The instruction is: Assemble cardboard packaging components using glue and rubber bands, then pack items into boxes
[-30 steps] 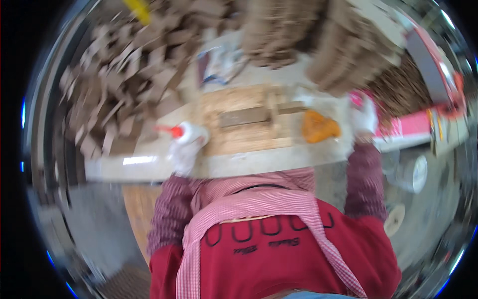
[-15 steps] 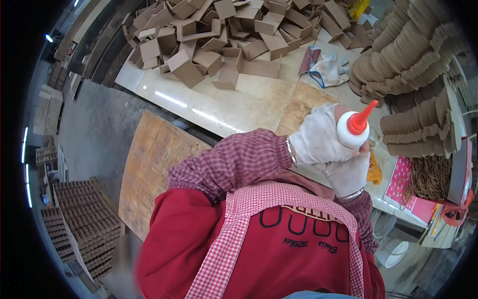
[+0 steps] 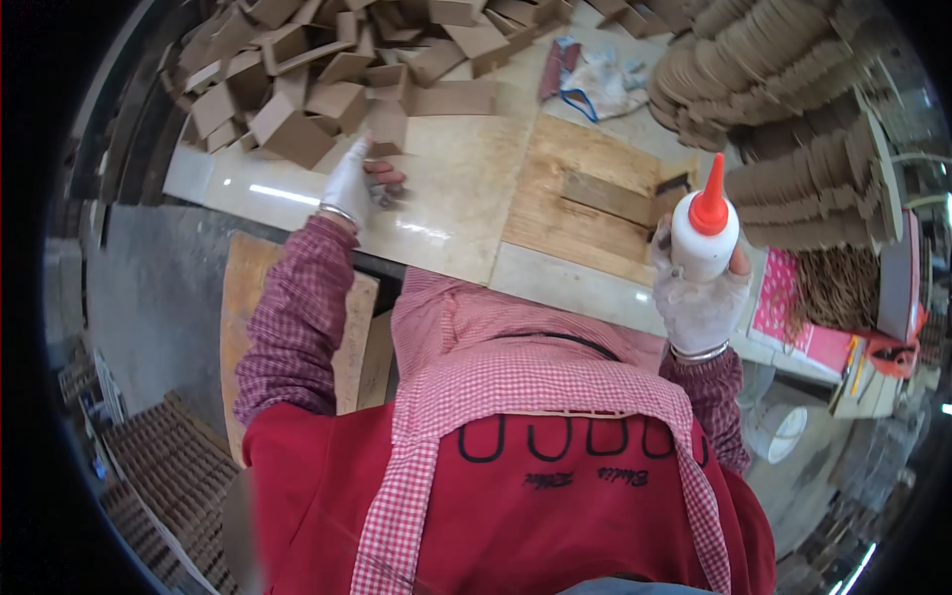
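1. A person in a red top (image 3: 570, 535) and pink checked apron (image 3: 540, 387) works at a pale table (image 3: 446, 198), where a wooden board (image 3: 545, 149) lies in front of them.
2. The right hand (image 3: 699, 307), gloved in white with bare fingertips, is wrapped around a white glue bottle (image 3: 704, 243); the bottle is at the board's right edge, its red nozzle (image 3: 711, 193) pointing up.
3. Well left of the board, the left hand (image 3: 349, 188), gloved the same way, is loosely spread with fingers part-curled, gripping nothing visible. It is nearest a folded card piece (image 3: 389, 124); whether they touch cannot be told.
4. More such pieces form a heap (image 3: 332, 104) beyond the board to its left.
5. A flat brown strip (image 3: 607, 196) rests on the board.
6. A crumpled white glove (image 3: 603, 84) lies just beyond the board; stacked brown card (image 3: 793, 198) and a pink sheet (image 3: 773, 293) are to its right.
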Motion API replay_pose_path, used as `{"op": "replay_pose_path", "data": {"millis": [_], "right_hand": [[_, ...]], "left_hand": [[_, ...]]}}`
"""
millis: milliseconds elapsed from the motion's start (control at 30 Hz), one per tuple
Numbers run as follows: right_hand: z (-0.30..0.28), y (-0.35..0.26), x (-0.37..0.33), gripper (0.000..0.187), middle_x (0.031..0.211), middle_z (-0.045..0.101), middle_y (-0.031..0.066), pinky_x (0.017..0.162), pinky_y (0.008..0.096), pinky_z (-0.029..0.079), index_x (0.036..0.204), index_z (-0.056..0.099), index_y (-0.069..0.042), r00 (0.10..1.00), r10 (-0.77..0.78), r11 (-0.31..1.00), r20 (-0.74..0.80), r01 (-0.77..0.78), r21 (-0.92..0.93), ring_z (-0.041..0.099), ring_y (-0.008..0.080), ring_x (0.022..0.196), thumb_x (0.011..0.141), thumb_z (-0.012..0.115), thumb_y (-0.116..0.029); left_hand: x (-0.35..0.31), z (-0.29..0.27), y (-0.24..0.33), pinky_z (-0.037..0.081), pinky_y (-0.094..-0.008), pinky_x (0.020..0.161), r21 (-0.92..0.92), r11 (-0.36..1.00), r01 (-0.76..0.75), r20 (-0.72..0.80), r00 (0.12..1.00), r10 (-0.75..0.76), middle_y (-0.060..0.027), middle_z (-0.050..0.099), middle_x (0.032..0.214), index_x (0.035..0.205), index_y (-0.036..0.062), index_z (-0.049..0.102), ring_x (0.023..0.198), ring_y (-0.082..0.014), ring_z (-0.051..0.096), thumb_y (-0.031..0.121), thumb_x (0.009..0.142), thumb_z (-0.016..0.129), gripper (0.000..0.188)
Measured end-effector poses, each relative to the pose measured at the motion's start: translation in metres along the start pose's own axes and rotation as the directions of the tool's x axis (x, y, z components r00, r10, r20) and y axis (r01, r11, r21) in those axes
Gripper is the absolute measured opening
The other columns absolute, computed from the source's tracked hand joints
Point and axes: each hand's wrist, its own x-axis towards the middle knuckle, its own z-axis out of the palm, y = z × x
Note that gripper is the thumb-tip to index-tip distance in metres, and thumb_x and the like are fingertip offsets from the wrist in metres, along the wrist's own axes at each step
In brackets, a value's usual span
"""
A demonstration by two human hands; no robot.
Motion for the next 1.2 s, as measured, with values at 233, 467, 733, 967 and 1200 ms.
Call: {"op": "replay_pose_path", "data": {"millis": [233,467,733,967,1200], "right_hand": [[-0.004,-0.040,-0.028,0.057,0.125,0.045,0.0181,0.068,0.0348,0.055,0.130,0.039,-0.008,0.968,-0.235,0.972,-0.082,0.236,-0.006,0.043,0.0339,0.114,0.079,0.058,-0.026],[-0.032,-0.070,-0.043,0.058,0.130,0.044,0.0110,0.069,0.0334,0.054,0.130,0.039,-0.008,0.908,-0.384,0.923,-0.169,0.377,-0.074,0.040,0.0308,0.118,0.081,0.061,-0.028],[-0.047,-0.081,-0.044,0.059,0.130,0.042,0.0154,0.070,0.0323,0.054,0.131,0.038,-0.008,0.879,-0.451,0.892,-0.158,0.439,-0.105,0.041,0.0328,0.117,0.083,0.061,-0.032],[-0.044,-0.083,-0.048,0.057,0.126,0.047,0.0172,0.081,0.0380,0.052,0.128,0.041,-0.003,0.813,-0.557,0.826,-0.173,0.519,-0.221,0.047,0.0337,0.112,0.083,0.061,-0.033],[-0.032,-0.089,-0.041,0.059,0.125,0.048,0.0185,0.092,0.0410,0.045,0.128,0.039,-0.001,0.798,-0.598,0.765,-0.076,0.539,-0.352,0.048,0.0318,0.113,0.082,0.062,-0.029]], "left_hand": [[0.006,-0.005,0.006,0.050,-0.0376,0.060,-0.101,0.986,-0.136,-0.101,0.987,0.126,-0.0094,0.055,0.075,0.093,0.0065,0.055,0.068,-0.0250,0.060,0.025,0.085,0.052,0.021],[-0.026,-0.050,0.004,0.053,-0.0374,0.065,0.518,0.692,-0.503,0.147,0.849,0.507,-0.0096,0.050,0.081,0.088,0.0032,0.053,0.069,-0.0225,0.057,0.015,0.085,0.051,0.013],[-0.053,0.014,-0.014,0.052,-0.0320,0.068,0.084,0.947,-0.309,0.131,0.946,0.297,-0.0065,0.052,0.078,0.080,0.0043,0.053,0.065,-0.0161,0.053,0.009,0.084,0.055,0.006],[0.015,0.047,0.020,0.049,-0.0240,0.063,0.140,0.852,-0.505,0.147,0.861,0.486,-0.0031,0.054,0.074,0.088,0.0043,0.051,0.063,-0.0133,0.054,0.006,0.080,0.062,0.014],[-0.033,0.056,0.003,0.049,-0.0238,0.066,0.387,0.624,-0.679,0.215,0.725,0.654,-0.0107,0.053,0.092,0.107,0.0012,0.049,0.072,-0.0137,0.055,0.004,0.078,0.064,0.033]]}}
